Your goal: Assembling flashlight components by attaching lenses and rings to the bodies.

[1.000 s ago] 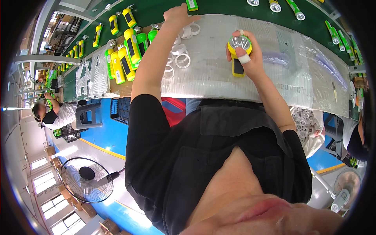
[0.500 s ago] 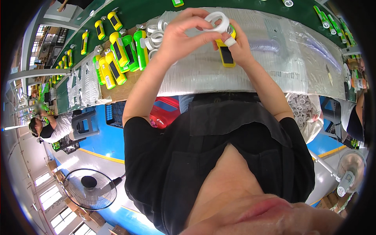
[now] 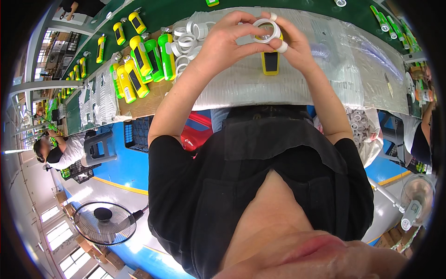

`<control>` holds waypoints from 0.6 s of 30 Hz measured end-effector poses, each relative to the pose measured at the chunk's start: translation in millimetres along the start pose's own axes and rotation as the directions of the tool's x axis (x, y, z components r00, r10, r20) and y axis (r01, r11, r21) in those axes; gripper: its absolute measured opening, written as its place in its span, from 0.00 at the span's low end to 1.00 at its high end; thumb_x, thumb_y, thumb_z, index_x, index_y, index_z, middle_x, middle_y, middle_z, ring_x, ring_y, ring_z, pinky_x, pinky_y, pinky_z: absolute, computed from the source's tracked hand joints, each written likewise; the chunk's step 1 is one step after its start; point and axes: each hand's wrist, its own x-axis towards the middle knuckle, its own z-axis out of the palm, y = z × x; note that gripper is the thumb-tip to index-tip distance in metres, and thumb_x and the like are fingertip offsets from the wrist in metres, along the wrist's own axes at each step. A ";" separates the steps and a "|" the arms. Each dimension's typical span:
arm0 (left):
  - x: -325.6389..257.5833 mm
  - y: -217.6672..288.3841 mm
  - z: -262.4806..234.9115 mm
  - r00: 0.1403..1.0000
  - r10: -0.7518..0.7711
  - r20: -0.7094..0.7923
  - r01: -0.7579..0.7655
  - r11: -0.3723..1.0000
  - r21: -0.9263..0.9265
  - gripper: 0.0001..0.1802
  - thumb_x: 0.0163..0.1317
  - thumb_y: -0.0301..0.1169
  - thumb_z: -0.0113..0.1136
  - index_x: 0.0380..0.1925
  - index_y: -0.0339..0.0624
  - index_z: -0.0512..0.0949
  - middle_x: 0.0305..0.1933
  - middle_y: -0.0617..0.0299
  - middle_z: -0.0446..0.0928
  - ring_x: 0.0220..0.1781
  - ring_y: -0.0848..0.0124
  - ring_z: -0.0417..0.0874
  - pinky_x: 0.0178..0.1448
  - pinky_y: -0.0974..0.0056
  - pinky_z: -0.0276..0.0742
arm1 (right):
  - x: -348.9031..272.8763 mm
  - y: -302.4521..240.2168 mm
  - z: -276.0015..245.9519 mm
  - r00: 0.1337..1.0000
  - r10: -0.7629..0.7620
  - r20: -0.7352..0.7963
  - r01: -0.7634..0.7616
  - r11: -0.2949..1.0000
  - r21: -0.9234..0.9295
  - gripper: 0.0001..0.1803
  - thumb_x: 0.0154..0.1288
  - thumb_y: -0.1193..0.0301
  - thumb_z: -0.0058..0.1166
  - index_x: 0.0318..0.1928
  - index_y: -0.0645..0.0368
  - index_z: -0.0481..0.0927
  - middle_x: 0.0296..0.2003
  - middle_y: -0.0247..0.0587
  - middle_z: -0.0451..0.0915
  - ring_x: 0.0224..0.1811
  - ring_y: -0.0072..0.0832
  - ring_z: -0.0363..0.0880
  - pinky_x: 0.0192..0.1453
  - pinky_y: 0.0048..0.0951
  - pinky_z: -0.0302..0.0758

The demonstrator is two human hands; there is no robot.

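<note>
My left hand (image 3: 230, 39) pinches a white plastic ring (image 3: 266, 31) at the head of a yellow flashlight (image 3: 270, 61). My right hand (image 3: 293, 43) grips the flashlight body from the right, its fingertips taped white. Both hands meet above a clear plastic sheet (image 3: 325, 74) spread over the workbench. A pile of loose white rings (image 3: 186, 39) lies just left of my left hand.
Yellow and green flashlights (image 3: 139, 63) lie in a row at the left on a cardboard sheet. More green ones (image 3: 388, 23) lie at far right on the green conveyor. A standing fan (image 3: 104, 223) and a black stool (image 3: 98, 148) stand on the blue floor. Another person (image 3: 55, 151) sits at left.
My left hand came back from the ring pile with a white ring and joined my right hand at the flashlight's head. The flashlight has moved left toward the middle.
</note>
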 end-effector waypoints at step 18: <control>5.0 15.7 45.3 0.997 -0.074 0.008 0.073 0.997 0.039 0.24 0.48 0.40 0.77 0.39 0.48 0.73 0.37 0.62 0.81 0.35 0.63 0.82 0.37 0.61 0.78 | 83.9 -111.8 -30.6 0.635 0.563 0.529 0.233 0.513 -0.826 0.25 0.51 0.52 0.66 0.33 0.64 0.78 0.27 0.50 0.79 0.30 0.46 0.80 0.34 0.40 0.75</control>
